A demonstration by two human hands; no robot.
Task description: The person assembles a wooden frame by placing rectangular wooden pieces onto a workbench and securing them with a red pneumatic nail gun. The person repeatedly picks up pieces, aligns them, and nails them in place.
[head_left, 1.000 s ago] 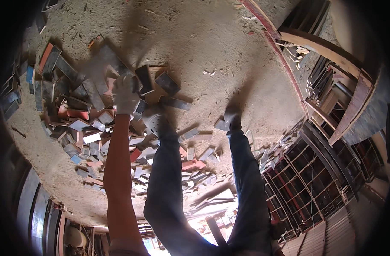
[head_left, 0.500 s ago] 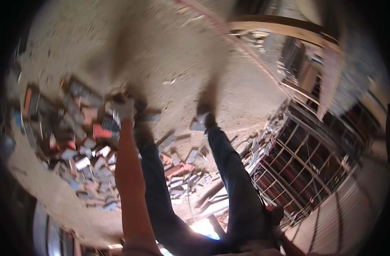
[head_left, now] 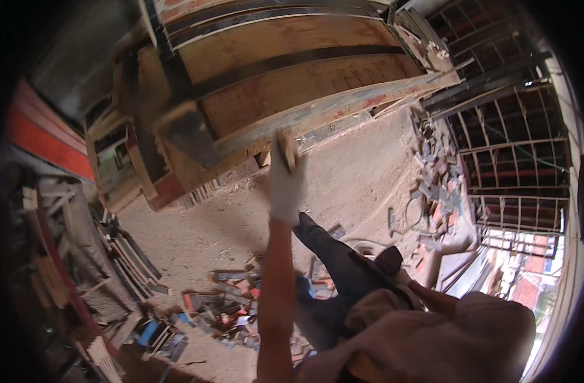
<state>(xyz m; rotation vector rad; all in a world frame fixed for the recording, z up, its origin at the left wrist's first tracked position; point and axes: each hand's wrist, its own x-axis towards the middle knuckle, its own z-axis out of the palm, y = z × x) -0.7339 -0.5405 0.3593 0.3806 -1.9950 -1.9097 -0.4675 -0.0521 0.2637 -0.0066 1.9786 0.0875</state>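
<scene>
My left hand [head_left: 287,185], in a whitish glove, is raised at the near edge of a large wooden workbench [head_left: 304,96]. Its fingers close on a small wood block [head_left: 289,150], mostly covered by the glove. Low at my right side, beside my thigh, is my right hand [head_left: 403,279]. It appears closed on a dark, blocky object [head_left: 388,260] whose kind I cannot make out. A dark block-shaped piece [head_left: 188,135] sits at the bench's left corner, smeared by motion.
Wood offcuts [head_left: 237,297] lie heaped on the dusty floor by my legs. More scraps [head_left: 435,172] line the foot of a metal grid [head_left: 515,153] at the right. Stacked boards [head_left: 129,255] and a red panel [head_left: 49,137] stand at the left.
My left hand has come up from the offcut pile on the floor to the bench edge, now with a wood block in it. My view has swung toward the bench.
</scene>
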